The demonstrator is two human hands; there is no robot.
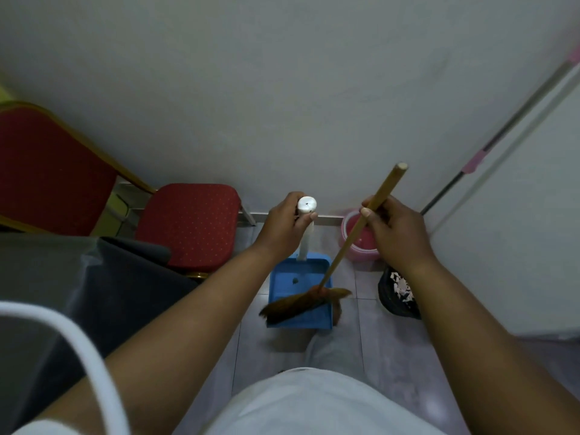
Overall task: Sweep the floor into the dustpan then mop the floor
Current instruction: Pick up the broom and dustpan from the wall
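Blue plastic dustpan (293,279) looking smooth, wooden broom handle (361,227) showing matt, red cloth chair seat (188,224), floor tiles (386,350) gleaming glossy.

Narrow tiled floor (392,350) strip, open toward camera. Red chair (188,227) and dark draped surface (78,277) crowd left. Ahead: wall (282,89), pink bucket (361,243). Black bin (395,296) blocks right, mop pole (489,142) leaning in corner.

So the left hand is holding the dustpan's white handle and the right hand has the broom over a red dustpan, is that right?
Not quite: the dustpan is blue, not red, as the head view shows. The left hand does hold its white handle, and the right hand holds the broom over it.
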